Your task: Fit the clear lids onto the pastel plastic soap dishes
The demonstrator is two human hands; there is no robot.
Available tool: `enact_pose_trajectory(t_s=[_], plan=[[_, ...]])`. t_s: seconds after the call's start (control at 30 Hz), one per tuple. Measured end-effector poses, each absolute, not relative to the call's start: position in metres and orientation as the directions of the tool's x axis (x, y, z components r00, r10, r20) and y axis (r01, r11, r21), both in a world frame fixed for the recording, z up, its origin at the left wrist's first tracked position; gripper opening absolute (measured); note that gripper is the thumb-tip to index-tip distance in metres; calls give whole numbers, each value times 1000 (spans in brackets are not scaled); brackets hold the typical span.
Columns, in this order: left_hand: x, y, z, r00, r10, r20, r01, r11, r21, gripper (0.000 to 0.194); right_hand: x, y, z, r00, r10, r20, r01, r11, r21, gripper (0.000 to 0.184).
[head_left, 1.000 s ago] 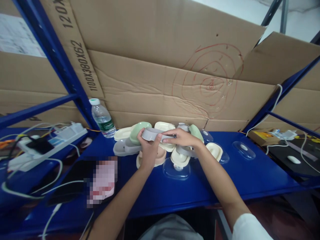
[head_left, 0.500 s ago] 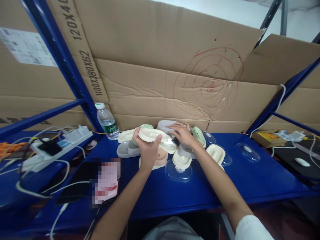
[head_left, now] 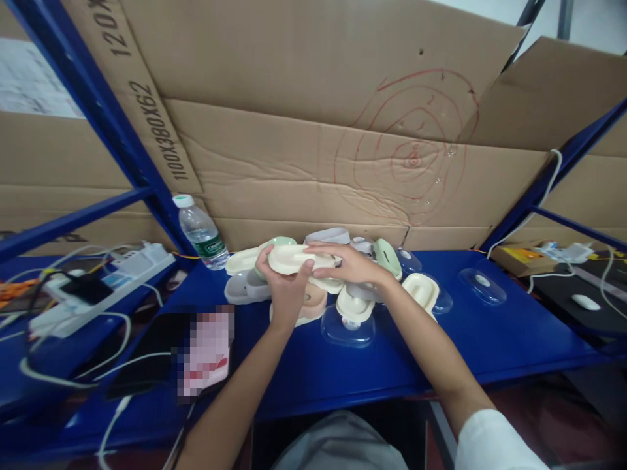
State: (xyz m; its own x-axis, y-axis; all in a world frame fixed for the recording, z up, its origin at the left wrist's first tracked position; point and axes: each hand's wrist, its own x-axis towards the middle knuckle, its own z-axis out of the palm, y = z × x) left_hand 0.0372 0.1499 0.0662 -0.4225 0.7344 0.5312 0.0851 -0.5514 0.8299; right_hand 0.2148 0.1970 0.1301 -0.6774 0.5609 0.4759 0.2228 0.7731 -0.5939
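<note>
"What lies nearest on the blue counter (head_left: 343, 378)?"

"A clear lid (head_left: 349, 334), with a cream piece (head_left: 353, 305) at its far edge. Left of that sits a peach-coloured piece (head_left: 314, 301)."

"And the hands?"

"They are raised over the peach-coloured piece. The left hand (head_left: 285, 282) has its fingers clamped on a pale cream dish (head_left: 289, 260), thumb on the near side. The right hand (head_left: 353, 262) has its fingers closed on the dish's right end."

"What surrounds them?"

"A grey container (head_left: 245, 287) lies to the left of the left hand. Past the right wrist is another cream dish, the one lying on the counter (head_left: 420, 294)."

"Farther off?"

"A green piece (head_left: 386, 258) stands tilted beyond the right hand, and a grey ring-like piece (head_left: 328, 235) is behind the held dish. A water bottle (head_left: 203, 236) stands at the far left, before cardboard (head_left: 274, 156) marked with red rings."
</note>
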Motion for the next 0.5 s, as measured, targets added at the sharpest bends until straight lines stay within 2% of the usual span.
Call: enact_pose_trajectory(t_s=[0.1, 0.2, 0.3, 0.5], plan=[[39, 150, 68, -386, 764, 517, -3, -561, 828, 92, 218, 195, 137, -638, 568, 521, 218, 781, -585, 42], [42, 149, 70, -387, 783, 487, -54, -547, 836, 88, 228, 205, 137, -513, 620, 593, 280, 775, -567, 34], [45, 148, 69, -411, 773, 482, 7, -527, 850, 78, 236, 222, 127, -424, 642, 639, 425, 764, -485, 32], [41, 147, 69, -446, 727, 522, 121, -529, 840, 57, 219, 254, 106, -464, 650, 602, 591, 733, -335, 30]])
